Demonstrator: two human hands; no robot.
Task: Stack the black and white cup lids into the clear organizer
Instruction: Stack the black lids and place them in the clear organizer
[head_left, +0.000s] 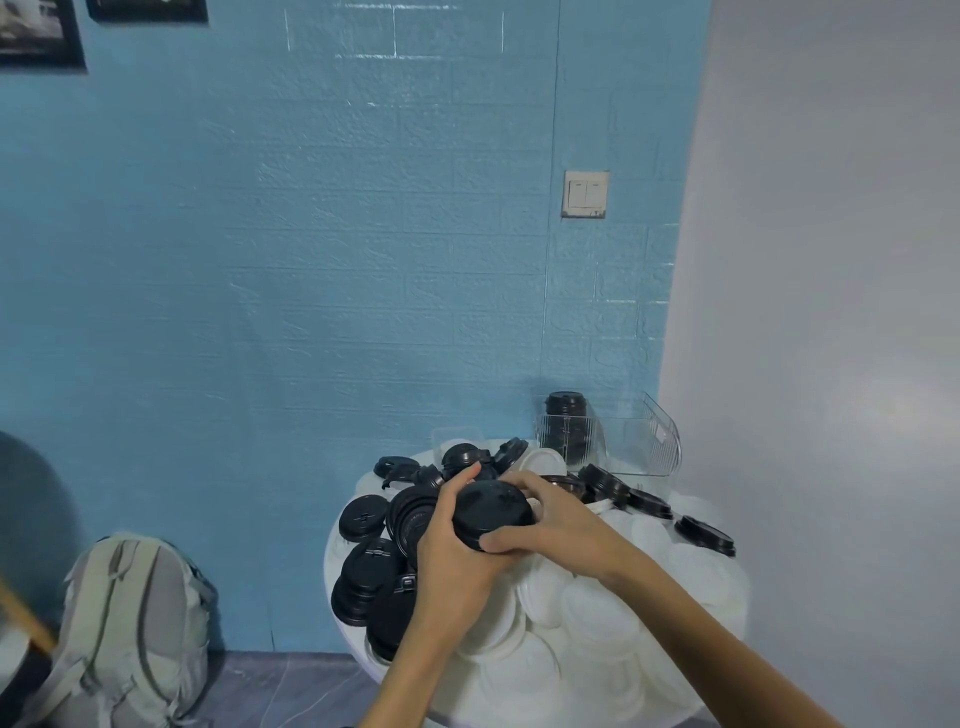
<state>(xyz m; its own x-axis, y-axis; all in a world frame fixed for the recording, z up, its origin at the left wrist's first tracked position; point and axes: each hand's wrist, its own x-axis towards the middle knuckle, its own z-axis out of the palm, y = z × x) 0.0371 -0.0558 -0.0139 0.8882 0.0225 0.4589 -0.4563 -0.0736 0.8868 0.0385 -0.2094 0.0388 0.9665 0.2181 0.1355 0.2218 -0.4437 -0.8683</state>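
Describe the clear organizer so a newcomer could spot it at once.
Find the round white table heaped with lids. At its far right edge, against the blue wall, stands the clear organizer. It is the only see-through bin, with black lids stacked in its left side.

Blue brick-textured wall (311, 260) fills most of view. White double light switch (586, 194) at 1 o'clock on it. Plain grey wall (831, 260) at 3 o'clock. Light grey fabric backpack (130, 629) on grey floor (270, 691) at 8 o'clock. Black picture frames (41, 31) at 11 o'clock.
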